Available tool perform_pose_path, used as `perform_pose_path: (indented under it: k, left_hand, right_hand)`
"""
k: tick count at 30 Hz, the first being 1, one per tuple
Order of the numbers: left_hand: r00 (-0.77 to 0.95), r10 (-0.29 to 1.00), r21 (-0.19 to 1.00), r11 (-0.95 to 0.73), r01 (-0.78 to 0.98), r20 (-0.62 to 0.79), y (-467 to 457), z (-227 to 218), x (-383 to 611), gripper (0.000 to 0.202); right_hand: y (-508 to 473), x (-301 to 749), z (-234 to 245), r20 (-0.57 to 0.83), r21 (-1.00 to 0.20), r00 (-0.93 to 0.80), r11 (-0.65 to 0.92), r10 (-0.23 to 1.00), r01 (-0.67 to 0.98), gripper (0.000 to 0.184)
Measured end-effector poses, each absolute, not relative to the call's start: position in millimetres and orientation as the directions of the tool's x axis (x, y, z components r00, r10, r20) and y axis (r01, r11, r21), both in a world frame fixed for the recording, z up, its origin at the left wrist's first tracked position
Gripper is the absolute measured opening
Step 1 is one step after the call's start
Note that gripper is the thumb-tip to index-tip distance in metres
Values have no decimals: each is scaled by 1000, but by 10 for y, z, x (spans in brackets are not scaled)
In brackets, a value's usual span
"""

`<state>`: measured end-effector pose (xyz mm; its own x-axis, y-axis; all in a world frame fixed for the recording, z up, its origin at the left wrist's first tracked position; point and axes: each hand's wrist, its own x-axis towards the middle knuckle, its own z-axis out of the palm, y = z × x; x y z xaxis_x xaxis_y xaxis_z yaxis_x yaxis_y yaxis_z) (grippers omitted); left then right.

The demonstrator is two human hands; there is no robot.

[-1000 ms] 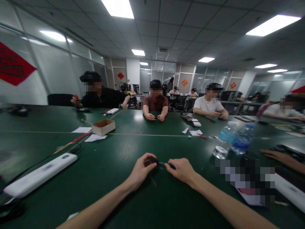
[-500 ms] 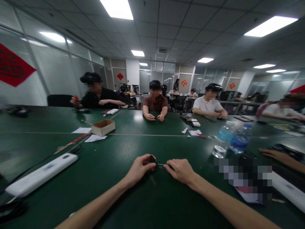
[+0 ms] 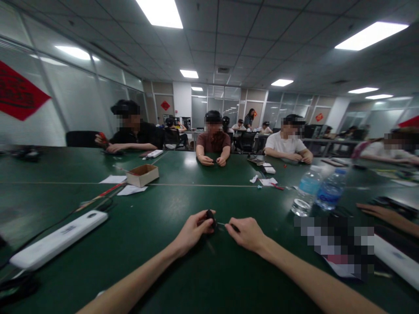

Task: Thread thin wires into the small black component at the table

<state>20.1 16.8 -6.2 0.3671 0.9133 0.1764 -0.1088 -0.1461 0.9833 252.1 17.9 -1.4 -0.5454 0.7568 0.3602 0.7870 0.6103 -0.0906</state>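
Holding a small black thing [image 3: 211,215] in its fingertips, the left hand [image 3: 193,230] rests low on the green table [image 3: 183,270]. Its grip is closed tight on that black thing, with the thumb on one side and the fingers on the other. The right hand [image 3: 248,233] sits just beside it, at 3 o'clock from the left hand. Its grip is pinched narrow on a thin stick [image 3: 224,225]. The thin stick points toward 9 o'clock, and its tip reaches the small black thing. It is too small to tell if the tip goes inside. Both hands are close together near the middle of the view, with both bare arms stretched out over the table.

A long white box [image 3: 59,239] lies on the table at 9 o'clock from the hands, well apart from them. A brown cardboard box [image 3: 142,174] stands at 11 o'clock, farther away, with white papers [image 3: 113,179] beside it. Two water bottles [image 3: 307,189] stand side by side at 2 o'clock. Another person's hand [image 3: 381,213] lies on the table at 3 o'clock, far out near the edge of the view.

Three people sit across the table. A person in a brown shirt [image 3: 214,142] is at 12 o'clock. A person in a black shirt [image 3: 139,134] is at 11 o'clock. A person in a white shirt [image 3: 284,144] is at 1 o'clock. All three have their hands at the table.
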Motion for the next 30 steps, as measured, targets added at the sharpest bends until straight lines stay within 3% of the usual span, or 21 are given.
perform_pose_path:
  k: [15,30]
  left_hand:
    - [376,914,985,-111,-131,153,166,-77,217,53]
    - [418,892,984,-167,-52,174,131,-3,238,42]
  right_hand:
    - [159,2510,31,289,-68,-552,592,782,803,39]
    - [161,2513,6,303,-19,-577,610,758,792,40]
